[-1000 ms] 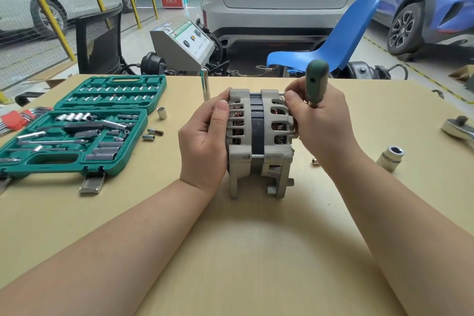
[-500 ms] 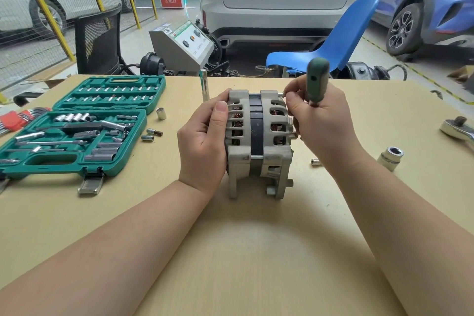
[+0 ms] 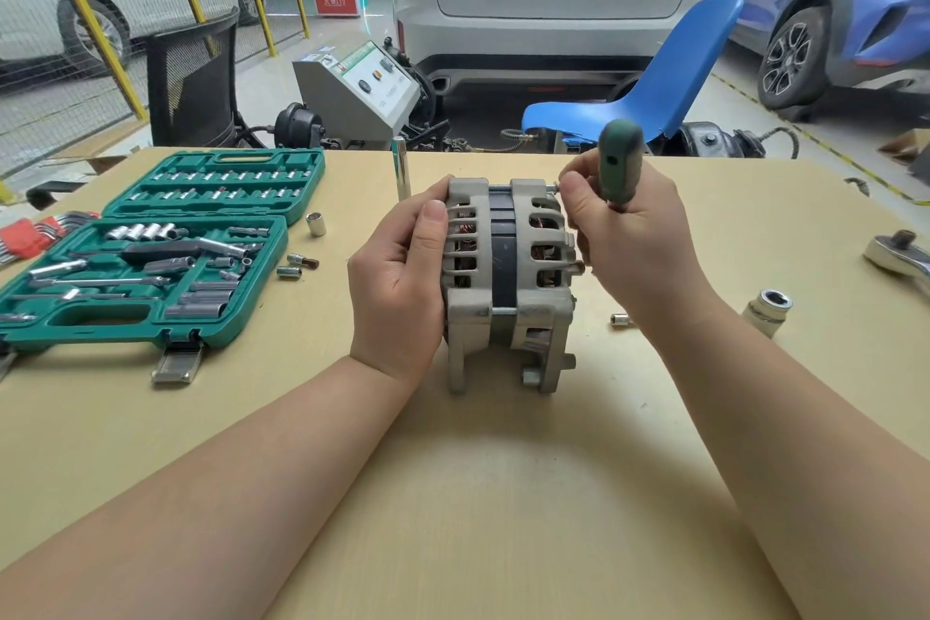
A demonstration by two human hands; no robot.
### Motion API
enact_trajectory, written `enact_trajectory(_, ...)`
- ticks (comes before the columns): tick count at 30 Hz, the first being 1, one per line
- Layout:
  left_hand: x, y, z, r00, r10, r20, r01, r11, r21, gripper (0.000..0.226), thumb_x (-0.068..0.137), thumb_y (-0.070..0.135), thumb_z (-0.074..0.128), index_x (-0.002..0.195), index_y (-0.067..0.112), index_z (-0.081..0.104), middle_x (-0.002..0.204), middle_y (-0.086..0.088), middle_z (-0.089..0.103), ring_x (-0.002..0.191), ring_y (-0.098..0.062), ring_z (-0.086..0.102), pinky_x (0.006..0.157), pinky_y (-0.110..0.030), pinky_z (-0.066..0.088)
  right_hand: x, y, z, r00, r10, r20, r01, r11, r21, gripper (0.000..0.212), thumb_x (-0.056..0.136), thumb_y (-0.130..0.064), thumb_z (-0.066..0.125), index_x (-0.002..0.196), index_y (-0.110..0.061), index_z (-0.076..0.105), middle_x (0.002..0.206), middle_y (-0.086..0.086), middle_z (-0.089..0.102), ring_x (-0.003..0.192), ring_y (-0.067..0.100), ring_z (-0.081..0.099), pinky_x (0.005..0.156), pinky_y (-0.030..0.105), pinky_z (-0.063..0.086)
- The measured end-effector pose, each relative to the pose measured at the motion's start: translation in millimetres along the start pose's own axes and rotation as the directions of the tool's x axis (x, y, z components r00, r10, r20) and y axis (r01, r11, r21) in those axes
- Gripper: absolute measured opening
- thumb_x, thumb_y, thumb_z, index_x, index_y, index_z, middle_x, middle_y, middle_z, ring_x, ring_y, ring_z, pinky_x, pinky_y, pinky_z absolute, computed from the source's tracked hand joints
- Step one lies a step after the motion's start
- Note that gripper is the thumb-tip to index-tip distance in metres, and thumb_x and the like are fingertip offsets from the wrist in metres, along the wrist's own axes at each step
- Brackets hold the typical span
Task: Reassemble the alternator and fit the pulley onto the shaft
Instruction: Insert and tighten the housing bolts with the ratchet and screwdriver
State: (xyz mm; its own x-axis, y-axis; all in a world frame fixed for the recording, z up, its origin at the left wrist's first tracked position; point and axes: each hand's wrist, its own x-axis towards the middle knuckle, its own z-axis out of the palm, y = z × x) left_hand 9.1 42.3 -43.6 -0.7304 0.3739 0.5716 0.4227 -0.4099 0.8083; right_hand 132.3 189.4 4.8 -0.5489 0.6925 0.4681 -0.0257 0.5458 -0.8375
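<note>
The grey alternator (image 3: 506, 282) stands on its mounting lugs in the middle of the table, its two housing halves joined around a dark stator band. My left hand (image 3: 402, 287) grips its left end, thumb on the vent slots. My right hand (image 3: 634, 242) is at the right end, holding a green-handled driver (image 3: 620, 161) upright in the palm while thumb and fingertips pinch the head of a long through bolt (image 3: 551, 187) at the top of the housing. A second through bolt (image 3: 503, 312) shows lower down. No pulley is in sight.
An open green socket case (image 3: 151, 262) lies at the left, with loose sockets (image 3: 316, 223) and bits (image 3: 302, 260) beside it. A chrome extension (image 3: 401, 166) stands behind the alternator. A large socket (image 3: 767, 310), a small bit (image 3: 620, 319) and a ratchet head (image 3: 901, 252) lie at the right.
My right fingers have shifted slightly on the top bolt's head; the green handle has tipped a little. The alternator and my left hand have stayed put.
</note>
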Motion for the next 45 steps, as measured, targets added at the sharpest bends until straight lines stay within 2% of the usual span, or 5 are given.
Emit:
enact_trajectory(7, -0.1, 1.4, -0.3, 1.000, 0.000, 0.003, 0.000, 1.000, 0.006, 0.030, 0.112, 0.022, 0.051, 0.130, 0.014, 0.073, 0.116, 0.017, 0.078, 0.114, -0.006, 0.071, 0.092, -0.015, 0.054, 1.3, -2.2, 1.2, 1.000, -0.002, 0.006, 0.003, 0.997, -0.075, 0.023, 0.102, -0.026, 0.060, 0.087, -0.010, 0.064, 0.067, -0.005, 0.056, 0.066, 0.023, 0.052, 0.068, 0.054, 0.054)
enact_trajectory(11, -0.2, 1.4, -0.6, 1.000, -0.001, 0.009, 0.001, 1.000, -0.001, 0.030, 0.112, 0.023, 0.050, 0.130, 0.015, 0.073, 0.116, 0.016, 0.078, 0.113, -0.007, 0.072, 0.090, -0.016, 0.055, -1.6, -5.0, 3.6, 1.000, 0.013, -0.008, -0.014, 0.998, -0.061, 0.036, 0.106, -0.035, 0.058, 0.072, -0.027, 0.056, 0.058, -0.014, 0.052, 0.061, 0.020, 0.049, 0.061, 0.040, 0.045)
enact_trajectory(34, -1.0, 4.0, -0.1, 1.000, -0.021, -0.001, 0.021, 1.000, 0.003, 0.029, 0.112, 0.022, 0.051, 0.129, 0.015, 0.073, 0.118, 0.013, 0.079, 0.115, -0.011, 0.072, 0.094, -0.021, 0.056, 2.0, -2.5, -0.5, 1.000, -0.006, 0.005, 0.006, 0.999, -0.044, 0.014, 0.097, -0.027, 0.064, 0.089, -0.016, 0.067, 0.067, -0.010, 0.059, 0.065, 0.021, 0.054, 0.068, 0.050, 0.054)
enact_trajectory(42, -1.2, 4.1, 0.4, 1.000, -0.022, 0.002, 0.022, 1.000, -0.007, 0.029, 0.112, 0.023, 0.050, 0.129, 0.017, 0.073, 0.117, 0.013, 0.079, 0.114, -0.011, 0.073, 0.090, -0.019, 0.057, 1.8, -4.2, 2.6, 1.000, 0.001, 0.016, 0.002, 0.984, -0.177, 0.041, 0.110, -0.035, 0.054, 0.069, -0.030, 0.051, 0.053, -0.022, 0.053, 0.054, 0.002, 0.047, 0.053, 0.018, 0.037)
enact_trajectory(45, -0.8, 3.9, 0.0, 1.000, -0.017, -0.003, 0.017, 1.000, 0.000, 0.030, 0.112, 0.024, 0.051, 0.130, 0.015, 0.073, 0.118, 0.011, 0.079, 0.115, -0.011, 0.072, 0.091, -0.019, 0.057, 0.9, -7.3, -0.3, 1.000, 0.004, 0.015, -0.003, 0.996, -0.088, 0.034, 0.106, -0.038, 0.056, 0.079, -0.017, 0.060, 0.063, -0.012, 0.054, 0.062, 0.015, 0.050, 0.059, 0.038, 0.046)
